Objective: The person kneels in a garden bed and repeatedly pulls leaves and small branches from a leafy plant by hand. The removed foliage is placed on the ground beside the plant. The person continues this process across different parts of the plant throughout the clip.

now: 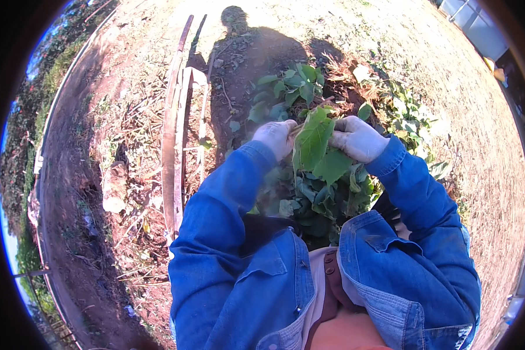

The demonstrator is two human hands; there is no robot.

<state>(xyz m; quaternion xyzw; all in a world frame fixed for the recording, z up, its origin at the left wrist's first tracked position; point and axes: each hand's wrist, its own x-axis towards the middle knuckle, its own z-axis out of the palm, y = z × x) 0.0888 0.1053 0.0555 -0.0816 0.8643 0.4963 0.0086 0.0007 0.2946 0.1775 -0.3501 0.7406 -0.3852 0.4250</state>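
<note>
Both of my hands wear whitish gloves and meet in front of my chest at a leafy green stem. My left hand (274, 136) is closed on thin brownish stems at the left of the leaves. On the other side, my right hand (359, 139) pinches the leafy stem, its fingertips partly behind the foliage. Large green leaves (313, 142) hang between the hands. Below them lies a heap of darker leafy vines (317, 197), close to my lap. Another leafy clump (302, 85) stands just beyond my hands, partly in my shadow.
Long, weathered wooden strips (171, 131) lie left of my left arm. A short log piece (114, 187) rests on the soil farther left. Dry reddish-brown foliage (348, 85) and green leaves (409, 113) are beyond my right hand. Straw litter covers the ground.
</note>
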